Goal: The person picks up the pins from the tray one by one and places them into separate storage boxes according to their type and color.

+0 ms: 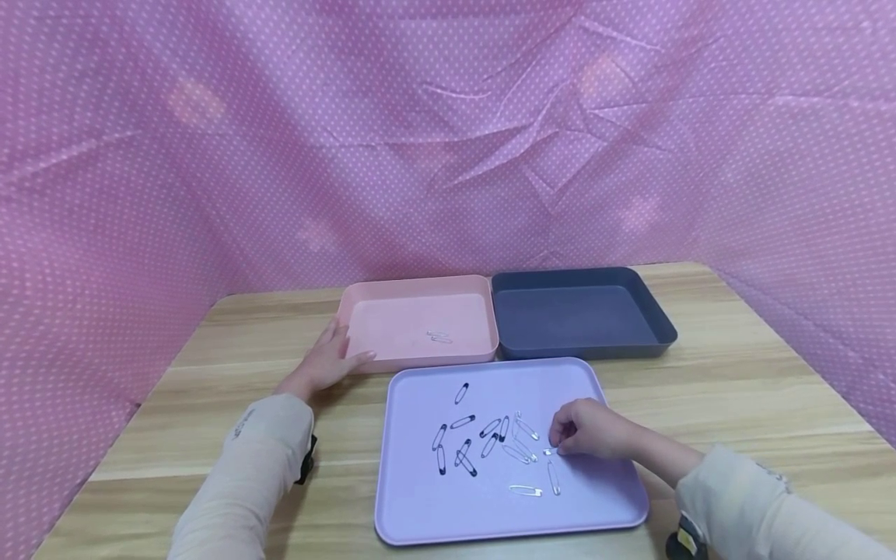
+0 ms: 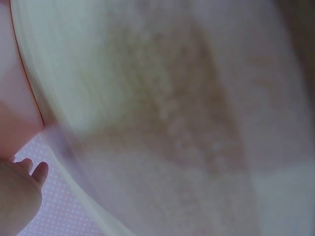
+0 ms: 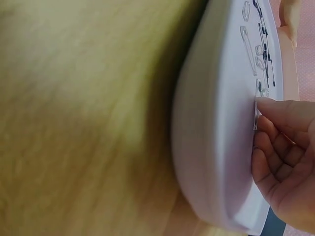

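My right hand (image 1: pixel 591 429) is over the right part of the lilac tray (image 1: pixel 448 513), fingers curled. Its thumb and fingertips pinch a silver safety pin (image 1: pixel 548 451), whose far part the fingers hide; the right wrist view shows the thumb on that pin too. More silver safety pins (image 1: pixel 525 491) lie just left of this hand. Several black safety pins (image 1: pixel 462 421) are spread over the tray's middle and left. My left hand (image 1: pixel 325 362) rests at the near left corner of the pink tray (image 1: pixel 420 362), thumb along its front wall and fingers at its left side.
A few silver pins (image 1: pixel 439 337) lie inside the pink tray. To its right stands a dark grey tray (image 1: pixel 584 351), side by side with it behind the lilac one. All sit on a wooden table (image 1: pixel 735 373), with pink dotted cloth (image 1: pixel 448 155) hanging behind and beside it.
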A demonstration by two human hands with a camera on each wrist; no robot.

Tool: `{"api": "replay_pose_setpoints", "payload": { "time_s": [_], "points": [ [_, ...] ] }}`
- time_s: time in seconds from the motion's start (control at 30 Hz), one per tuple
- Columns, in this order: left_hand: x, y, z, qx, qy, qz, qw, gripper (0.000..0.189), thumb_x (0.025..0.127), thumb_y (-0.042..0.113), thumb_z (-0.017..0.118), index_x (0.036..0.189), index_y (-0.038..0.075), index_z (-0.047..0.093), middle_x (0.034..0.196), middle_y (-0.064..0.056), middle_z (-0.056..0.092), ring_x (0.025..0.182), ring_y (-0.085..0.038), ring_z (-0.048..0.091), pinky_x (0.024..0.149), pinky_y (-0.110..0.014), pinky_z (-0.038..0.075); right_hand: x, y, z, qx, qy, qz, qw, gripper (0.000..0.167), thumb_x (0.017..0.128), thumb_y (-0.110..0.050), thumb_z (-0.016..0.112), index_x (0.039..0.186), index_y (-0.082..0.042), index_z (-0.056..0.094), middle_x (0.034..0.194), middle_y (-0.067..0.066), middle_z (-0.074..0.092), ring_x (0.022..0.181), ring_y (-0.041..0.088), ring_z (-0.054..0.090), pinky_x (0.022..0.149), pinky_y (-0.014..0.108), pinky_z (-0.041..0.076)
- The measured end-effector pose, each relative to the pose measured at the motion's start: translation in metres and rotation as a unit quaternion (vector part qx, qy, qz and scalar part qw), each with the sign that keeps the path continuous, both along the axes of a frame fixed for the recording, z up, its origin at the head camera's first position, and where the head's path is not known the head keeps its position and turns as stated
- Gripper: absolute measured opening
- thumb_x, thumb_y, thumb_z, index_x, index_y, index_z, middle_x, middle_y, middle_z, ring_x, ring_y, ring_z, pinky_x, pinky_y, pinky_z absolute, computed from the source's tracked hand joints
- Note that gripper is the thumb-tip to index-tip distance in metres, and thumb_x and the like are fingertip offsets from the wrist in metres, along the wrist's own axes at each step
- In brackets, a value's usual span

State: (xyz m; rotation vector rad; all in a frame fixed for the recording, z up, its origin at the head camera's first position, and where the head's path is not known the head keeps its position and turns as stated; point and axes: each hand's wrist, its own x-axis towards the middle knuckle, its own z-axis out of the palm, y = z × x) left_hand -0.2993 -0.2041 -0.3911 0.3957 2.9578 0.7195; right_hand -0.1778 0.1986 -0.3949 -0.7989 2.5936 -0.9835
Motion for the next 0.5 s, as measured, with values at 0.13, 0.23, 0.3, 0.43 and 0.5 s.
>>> {"api": "replay_pose_setpoints", "payload": {
  "time_s": [0.13, 0.23, 0.3, 0.43, 0.5],
  "points": [
    [-0.0003, 0.0001, -0.0006, -0.004, -0.003, 0.000, 1.0000, 0.091, 0.080, 0.058, 0.044, 0.134, -0.007, 0.012, 0.139, -0.025, -0.004, 0.126, -0.037, -0.002, 0.099, -0.052, 0.005, -0.0010, -0.0006, 0.0000, 0.005, -0.003, 0.004, 1.0000, 0.015, 0.067, 0.004, 0.062, 0.065, -0.010, 0.058, 0.062, -0.010, 0.051, 0.061, 0.004, 0.045, 0.056, 0.020, 0.041],
    [0.0000, -0.0001, -0.0002, -0.006, -0.009, 0.002, 0.9999, 0.091, 0.079, 0.059, 0.043, 0.135, -0.007, 0.012, 0.140, -0.024, -0.006, 0.127, -0.037, -0.003, 0.099, -0.052, 0.005, -0.0018, -0.0015, 0.0005, 0.011, -0.004, 0.009, 0.9999, 0.017, 0.068, 0.005, 0.061, 0.063, -0.011, 0.056, 0.061, -0.010, 0.050, 0.060, 0.004, 0.044, 0.055, 0.020, 0.040],
    [0.0001, -0.0003, 0.0005, -0.006, -0.013, 0.004, 0.9999, 0.092, 0.079, 0.059, 0.043, 0.135, -0.006, 0.011, 0.140, -0.024, -0.007, 0.126, -0.037, -0.003, 0.098, -0.053, 0.005, -0.0027, -0.0016, 0.0009, 0.014, -0.005, 0.016, 0.9997, 0.017, 0.069, 0.004, 0.061, 0.063, -0.011, 0.055, 0.061, -0.010, 0.049, 0.060, 0.004, 0.044, 0.055, 0.020, 0.039],
    [0.0001, 0.0001, 0.0015, -0.001, -0.017, 0.007, 0.9998, 0.091, 0.080, 0.058, 0.043, 0.135, -0.005, 0.009, 0.140, -0.024, -0.007, 0.126, -0.038, -0.003, 0.098, -0.054, 0.005, -0.0053, 0.0007, 0.0021, 0.019, -0.017, 0.022, 0.9994, 0.017, 0.071, 0.002, 0.059, 0.065, -0.013, 0.055, 0.063, -0.010, 0.050, 0.062, 0.005, 0.045, 0.057, 0.021, 0.041],
    [-0.0001, 0.0003, 0.0015, -0.002, -0.016, 0.007, 0.9998, 0.091, 0.080, 0.058, 0.043, 0.136, -0.005, 0.009, 0.140, -0.024, -0.007, 0.126, -0.038, -0.003, 0.098, -0.054, 0.006, -0.0068, 0.0021, 0.0031, 0.015, -0.023, 0.021, 0.9994, 0.016, 0.072, 0.001, 0.059, 0.066, -0.012, 0.054, 0.064, -0.009, 0.051, 0.062, 0.005, 0.046, 0.057, 0.021, 0.041]
  ]
}}
